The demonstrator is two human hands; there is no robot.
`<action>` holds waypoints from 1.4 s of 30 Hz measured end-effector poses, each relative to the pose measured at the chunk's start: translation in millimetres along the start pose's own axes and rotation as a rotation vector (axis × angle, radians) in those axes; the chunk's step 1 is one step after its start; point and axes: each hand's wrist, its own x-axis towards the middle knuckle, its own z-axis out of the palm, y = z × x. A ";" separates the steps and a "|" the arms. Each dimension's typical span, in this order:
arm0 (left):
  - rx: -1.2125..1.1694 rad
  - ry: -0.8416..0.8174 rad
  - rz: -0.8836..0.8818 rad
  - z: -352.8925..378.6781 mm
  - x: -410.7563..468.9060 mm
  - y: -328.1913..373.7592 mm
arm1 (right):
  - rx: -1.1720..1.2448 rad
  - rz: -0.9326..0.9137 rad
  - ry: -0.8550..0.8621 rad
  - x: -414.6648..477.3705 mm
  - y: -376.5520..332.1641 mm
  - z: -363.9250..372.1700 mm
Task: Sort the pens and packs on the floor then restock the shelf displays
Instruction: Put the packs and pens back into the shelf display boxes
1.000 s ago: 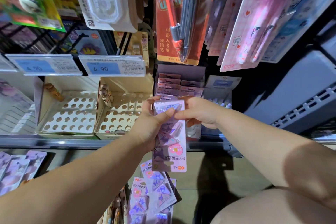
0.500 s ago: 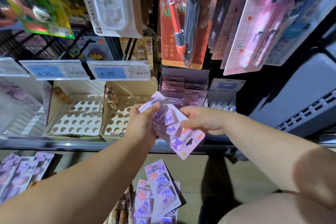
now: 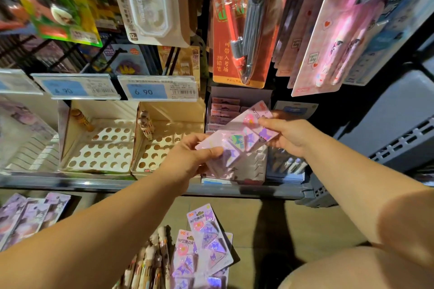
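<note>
Change: a second ago the pack point(image 3: 242, 138) hung header-down, now it's slanted with the header up-right, in front of the display box point(image 3: 224, 110). I'd say it's oriented for slotting in. My left hand point(image 3: 187, 159) pinches its lower end and my right hand point(image 3: 288, 138) pinches the header end.

Counts:
- left tray point(image 3: 101, 148): one pen point(image 3: 82, 119)
- right tray point(image 3: 164, 148): one pen point(image 3: 145, 124)
- held: one pack
- pen bundle point(image 3: 150, 263) on the floor: can't count
- floor packs point(image 3: 204, 246): at least three

This is a stationery shop aisle. Blue price labels point(image 3: 146, 91) reading 4.90 and 6.90 clip to the shelf edge point(image 3: 94, 182). Carded packs point(image 3: 328, 30) hang above, among them a compass set point(image 3: 242, 26). Perforated pen display boxes point(image 3: 101, 145) sit below.
</note>
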 end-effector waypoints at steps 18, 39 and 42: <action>1.359 0.086 0.363 7.6 48.2 -19.8 | -0.948 -0.165 0.037 22.0 -51.7 -48.8; 1.404 -0.011 0.336 7.1 51.3 -24.6 | -1.472 -0.228 0.184 34.2 -7.1 2.8; 1.385 -0.021 0.329 6.7 51.5 -23.6 | -1.453 -0.161 0.159 36.2 -5.2 1.9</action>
